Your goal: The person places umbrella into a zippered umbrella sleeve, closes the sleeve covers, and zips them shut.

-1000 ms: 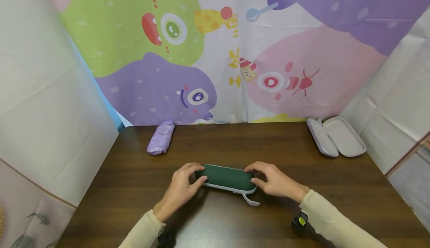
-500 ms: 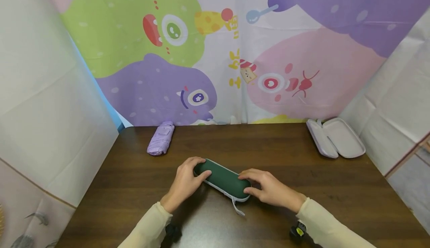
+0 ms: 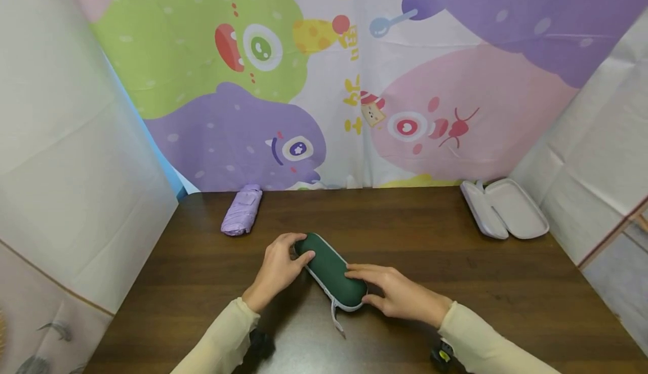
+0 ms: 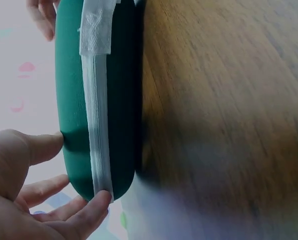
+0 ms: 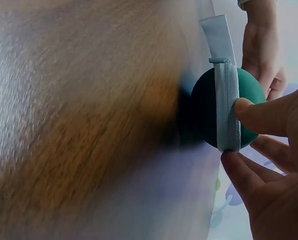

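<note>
A dark green oblong zip case (image 3: 331,270), shaped like a glasses case, lies slantwise on the table with its zip closed. A pale zip band (image 4: 97,120) runs round its side, and a light pull strap (image 5: 219,40) sticks out near the right-hand end. My left hand (image 3: 275,270) holds the far left end, thumb on top and fingers round the tip. At the near right end, my right hand (image 3: 397,292) grips the case with the thumb against the zip band and fingers on the far side. The case's underside is hidden.
A folded lilac umbrella (image 3: 242,211) lies at the back left of the brown table (image 3: 405,222). An opened pale case (image 3: 516,208) rests at the back right. A cartoon-printed cloth (image 3: 349,81) hangs behind, with white panels at both sides.
The green case has turned clockwise between both hands, its right end swinging towards me and its left end moving slightly away. My right hand has moved left with it.
</note>
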Motion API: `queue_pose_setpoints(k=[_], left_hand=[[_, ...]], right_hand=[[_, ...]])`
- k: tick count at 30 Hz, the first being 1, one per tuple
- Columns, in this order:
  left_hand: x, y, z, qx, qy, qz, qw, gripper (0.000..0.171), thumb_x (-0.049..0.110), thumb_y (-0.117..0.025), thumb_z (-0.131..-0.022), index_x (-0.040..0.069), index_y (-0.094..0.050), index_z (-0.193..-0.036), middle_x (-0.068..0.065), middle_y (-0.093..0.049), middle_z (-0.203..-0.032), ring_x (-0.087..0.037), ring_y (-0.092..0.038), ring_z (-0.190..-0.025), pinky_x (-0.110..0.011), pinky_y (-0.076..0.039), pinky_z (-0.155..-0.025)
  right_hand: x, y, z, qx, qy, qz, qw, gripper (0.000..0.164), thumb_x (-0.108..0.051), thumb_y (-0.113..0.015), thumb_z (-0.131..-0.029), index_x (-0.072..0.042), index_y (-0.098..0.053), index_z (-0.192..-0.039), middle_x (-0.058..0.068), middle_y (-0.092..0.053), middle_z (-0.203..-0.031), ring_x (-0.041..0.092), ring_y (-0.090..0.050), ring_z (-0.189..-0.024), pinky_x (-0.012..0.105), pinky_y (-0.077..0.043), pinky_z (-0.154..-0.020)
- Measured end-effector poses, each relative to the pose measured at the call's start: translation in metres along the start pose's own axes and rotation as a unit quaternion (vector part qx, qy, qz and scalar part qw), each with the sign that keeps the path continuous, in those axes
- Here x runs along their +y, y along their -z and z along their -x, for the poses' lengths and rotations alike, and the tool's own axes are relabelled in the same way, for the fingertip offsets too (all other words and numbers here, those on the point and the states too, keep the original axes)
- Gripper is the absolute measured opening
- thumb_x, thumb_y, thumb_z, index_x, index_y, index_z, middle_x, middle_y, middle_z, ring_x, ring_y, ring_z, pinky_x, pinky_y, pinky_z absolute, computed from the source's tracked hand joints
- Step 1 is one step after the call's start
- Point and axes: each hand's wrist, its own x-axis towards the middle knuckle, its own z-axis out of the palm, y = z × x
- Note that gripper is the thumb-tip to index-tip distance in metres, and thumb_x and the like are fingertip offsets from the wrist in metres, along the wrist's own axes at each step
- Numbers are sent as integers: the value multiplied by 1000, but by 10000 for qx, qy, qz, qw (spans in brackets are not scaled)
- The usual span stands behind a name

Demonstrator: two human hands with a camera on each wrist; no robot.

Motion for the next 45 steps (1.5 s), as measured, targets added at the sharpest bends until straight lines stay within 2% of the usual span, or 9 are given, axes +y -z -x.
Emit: queue_pose_setpoints(k=[8, 15, 21, 26, 29, 33, 37, 40, 45], left_hand=[[0, -2, -4, -256, 132, -9, 9996, 50, 24, -83, -88, -3, -67, -127, -22, -67, -128, -31, -70, -95, -45, -59, -82], [2, 0, -16, -572, 271, -34, 9980, 53, 23, -81, -89, -4, -65, -131, -24, -64, -134, -38, -63, -120, -53, -52, -100], [-5, -1, -26, -623, 376, 143, 9972, 52, 19, -81, -89, -3, -64, -133, -23, -65, -135, -35, -68, -105, -49, -56, -89], [-10, -2, -33, -506, 570, 389, 9963, 51, 15, -81, -89, -1, -65, -135, -23, -65, -136, -39, -69, -109, -51, -57, -90], [-14, -3, -37, -459, 797, 467, 9947, 52, 17, -80, -91, 1, -64, -138, -24, -71, -119, -36, -70, -94, -45, -57, -78], [-16, -3, -40, -450, 1378, 860, 9857, 56, 19, -79, -92, 4, -61, -142, -23, -71, -120, -29, -72, -82, -33, -57, -67], [-17, -2, -44, -515, 1871, 1670, 9667, 60, 15, -78, -92, 1, -55, -146, -26, -58, -143, -33, -77, -88, -39, -63, -73], [-18, -1, -48, -554, 2025, 2050, 9560, 61, 13, -77, -93, -2, -53, -147, -29, -57, -143, -33, -78, -82, -43, -63, -73], [-20, 2, -55, -646, 2146, 2209, 9492, 60, 16, -75, -95, -2, -53, -147, -29, -60, -138, -25, -77, -74, -44, -63, -72]], right_hand=[[-2, -3, -4, -10, -91, -64, 9999, 48, -10, -76, -93, -8, -63, -139, 17, -53, -151, 31, -59, -134, 38, -56, -100], [-4, -6, -14, -76, -76, -179, 9998, 48, -9, -76, -93, -3, -62, -139, 21, -52, -148, 32, -63, -126, 30, -58, -94], [-6, -10, -22, -10, -291, -204, 9994, 48, -10, -75, -94, -2, -62, -140, 22, -51, -149, 31, -63, -127, 31, -58, -94], [-8, -13, -31, 124, -418, 14, 9990, 48, -11, -75, -95, -3, -61, -140, 23, -49, -150, 34, -59, -132, 36, -57, -98], [-10, -16, -37, 240, -435, 143, 9987, 48, -11, -75, -95, -2, -61, -140, 24, -49, -151, 36, -57, -135, 39, -56, -99], [-10, -18, -46, 310, -472, 175, 9982, 47, -11, -75, -95, -2, -62, -139, 24, -48, -152, 37, -57, -135, 40, -56, -99], [-8, -19, -55, 382, -459, 196, 9980, 46, -12, -76, -94, -2, -64, -136, 25, -50, -150, 37, -59, -131, 39, -58, -96], [-6, -20, -62, 492, -453, 224, 9975, 45, -10, -78, -92, -1, -66, -134, 25, -52, -147, 37, -61, -128, 38, -59, -93], [-7, -22, -73, 651, -652, 129, 9957, 44, -10, -80, -90, -2, -68, -132, 26, -54, -144, 38, -64, -124, 39, -59, -90]])
